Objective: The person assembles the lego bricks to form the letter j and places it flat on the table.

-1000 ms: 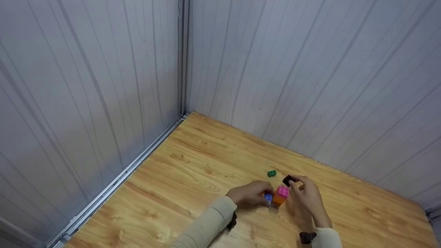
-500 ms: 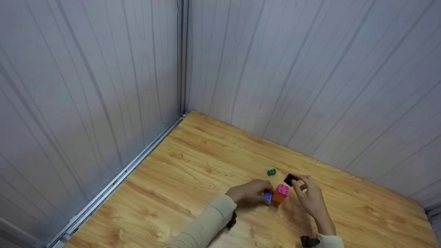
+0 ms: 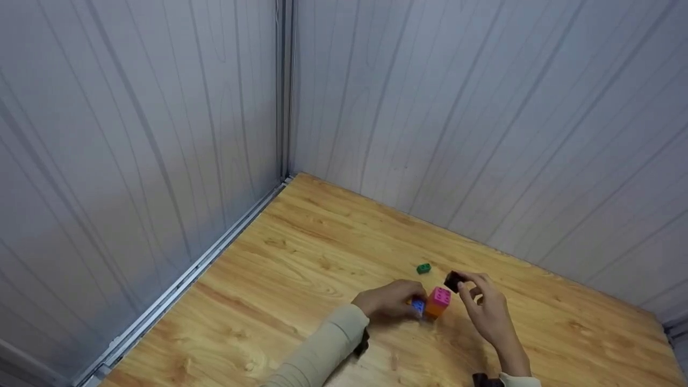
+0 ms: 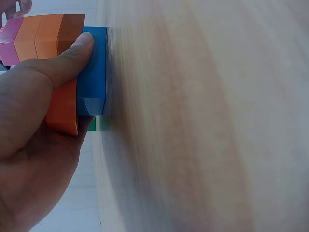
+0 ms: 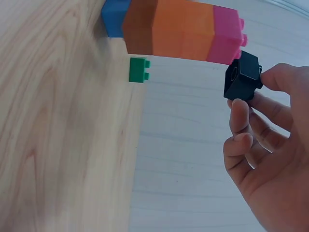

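A small tower of toy building bricks stands on the table: a blue brick [image 4: 92, 72] at the bottom, orange bricks [image 5: 183, 29] above it and a pink studded brick [image 3: 442, 296] on top. My left hand [image 3: 388, 301] grips the tower low down, its thumb across an orange brick and touching the blue one. Beside the tower's top, my right hand [image 3: 490, 312] pinches a black brick [image 5: 243, 75] between thumb and fingers. That brick is tilted, its hollow side turned toward the pink studs. In the right wrist view it looks very near the pink brick; contact cannot be told.
A small green brick [image 3: 423, 268] lies on the wooden table [image 3: 301, 258] behind the tower. Pale panelled walls [image 3: 457, 118] rise along the table's back and left, meeting at a corner post [image 3: 287, 91].
My right hand has shifted slightly to the right, and the black brick with it, still pinched. My left hand and the tower stay nearly where they were.
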`<state>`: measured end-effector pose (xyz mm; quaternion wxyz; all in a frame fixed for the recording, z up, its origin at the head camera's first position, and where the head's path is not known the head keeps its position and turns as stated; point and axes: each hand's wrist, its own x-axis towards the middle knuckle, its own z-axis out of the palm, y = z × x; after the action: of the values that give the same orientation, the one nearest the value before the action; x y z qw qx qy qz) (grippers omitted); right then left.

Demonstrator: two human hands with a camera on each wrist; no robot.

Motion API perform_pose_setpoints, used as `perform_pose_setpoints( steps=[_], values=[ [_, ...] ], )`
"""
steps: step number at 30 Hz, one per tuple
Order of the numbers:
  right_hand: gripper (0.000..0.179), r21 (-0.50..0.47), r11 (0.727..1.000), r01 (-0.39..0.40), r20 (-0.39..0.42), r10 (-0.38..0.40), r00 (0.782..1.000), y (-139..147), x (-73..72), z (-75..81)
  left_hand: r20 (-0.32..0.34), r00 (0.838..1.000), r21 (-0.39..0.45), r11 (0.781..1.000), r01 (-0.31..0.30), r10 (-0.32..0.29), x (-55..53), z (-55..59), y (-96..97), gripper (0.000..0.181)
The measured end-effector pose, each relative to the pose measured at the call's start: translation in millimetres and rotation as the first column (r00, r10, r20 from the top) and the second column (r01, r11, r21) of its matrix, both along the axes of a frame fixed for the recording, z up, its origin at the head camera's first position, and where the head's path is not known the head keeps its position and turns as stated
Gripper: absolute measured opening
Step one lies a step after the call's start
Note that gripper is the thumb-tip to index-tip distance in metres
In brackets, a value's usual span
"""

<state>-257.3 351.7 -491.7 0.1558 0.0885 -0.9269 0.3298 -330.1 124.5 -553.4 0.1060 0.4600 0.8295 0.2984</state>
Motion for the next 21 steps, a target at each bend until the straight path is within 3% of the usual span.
perform_pose_setpoints(
  steps=[11,21],
  values=[
    [0.025,-0.005,0.998,-0.066,0.064,0.066,0.996,-3.8,4.9,2.9,-0.013,1.0,0.009,1.0,-0.004,0.004,3.3,4.7,-3.5,0.029],
    [0.026,-0.009,0.998,-0.068,0.112,0.068,0.991,-6.0,8.0,6.1,0.0,1.0,0.026,1.0,0.015,-0.015,1.6,2.5,-2.5,0.03]
  ],
)
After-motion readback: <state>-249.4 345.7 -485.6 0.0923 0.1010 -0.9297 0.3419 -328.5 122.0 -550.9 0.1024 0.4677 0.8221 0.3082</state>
